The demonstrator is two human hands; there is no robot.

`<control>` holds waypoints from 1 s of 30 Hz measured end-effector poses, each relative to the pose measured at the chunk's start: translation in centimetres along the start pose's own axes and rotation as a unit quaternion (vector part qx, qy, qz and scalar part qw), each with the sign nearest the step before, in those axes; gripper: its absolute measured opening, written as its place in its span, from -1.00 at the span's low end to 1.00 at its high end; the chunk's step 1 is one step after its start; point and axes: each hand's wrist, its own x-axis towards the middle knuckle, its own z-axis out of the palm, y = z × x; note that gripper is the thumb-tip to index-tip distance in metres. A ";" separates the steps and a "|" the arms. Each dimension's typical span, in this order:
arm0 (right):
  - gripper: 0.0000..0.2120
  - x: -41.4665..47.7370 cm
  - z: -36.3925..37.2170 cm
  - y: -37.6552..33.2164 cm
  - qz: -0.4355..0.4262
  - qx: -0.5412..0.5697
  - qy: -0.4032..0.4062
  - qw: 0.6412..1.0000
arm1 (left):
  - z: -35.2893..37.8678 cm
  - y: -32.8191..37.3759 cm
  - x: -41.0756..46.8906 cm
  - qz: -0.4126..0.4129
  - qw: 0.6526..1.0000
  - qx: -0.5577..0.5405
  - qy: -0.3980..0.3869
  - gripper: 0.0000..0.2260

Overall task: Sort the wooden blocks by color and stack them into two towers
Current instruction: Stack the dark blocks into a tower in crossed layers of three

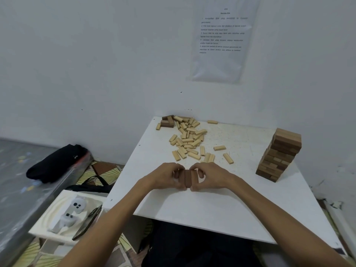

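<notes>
Three dark brown blocks (188, 178) lie side by side on the white table (212, 212), near its middle. My left hand (167, 176) grips them from the left and my right hand (208, 175) from the right, fingers curled around the ends. A pile of several light blocks (187, 138) is scattered behind my hands. A few dark blocks (167, 121) sit at the back left corner. A tall tower of brown blocks (279, 157) stands at the right, slightly twisted.
A printed sheet (221, 35) hangs on the wall behind the table. On the floor at the left are a black bag (55, 162) and a white tray (57, 214) with small items. The table's front edge runs close to my lap.
</notes>
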 end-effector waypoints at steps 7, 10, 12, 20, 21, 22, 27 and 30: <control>-0.32 -0.2 1.2 1.5 -0.034 0.021 0.049 0.998 | 0.8 -0.6 0.4 0.002 0.998 0.042 0.050 -0.37; -0.34 -0.3 1.5 1.6 -0.041 0.022 0.067 0.997 | 0.9 -0.9 0.5 0.025 0.996 0.052 0.068 -0.38; -0.34 -0.3 1.1 1.4 -0.044 0.008 0.061 0.997 | 0.6 -0.9 0.8 0.044 0.994 0.068 0.071 -0.38; -0.40 0.1 -4.7 0.9 -0.035 0.005 0.069 0.997 | -3.7 1.9 3.3 0.088 0.990 0.083 0.075 -0.36; -0.40 0.1 -5.7 0.7 -0.033 0.004 0.076 0.997 | -4.5 2.4 3.8 0.093 0.989 0.085 0.073 -0.39; -0.40 0.1 -6.6 0.6 -0.031 0.005 0.084 0.996 | -5.2 2.9 4.4 0.099 0.989 0.087 0.072 -0.40; -0.41 0.1 -11.2 0.6 -0.021 -0.003 0.103 0.994 | -8.7 5.5 7.1 0.124 0.987 0.080 0.066 -0.44; -0.38 -0.3 -13.8 1.0 -0.003 -0.004 0.109 0.994 | -10.0 7.5 8.6 0.131 0.986 0.084 0.062 -0.39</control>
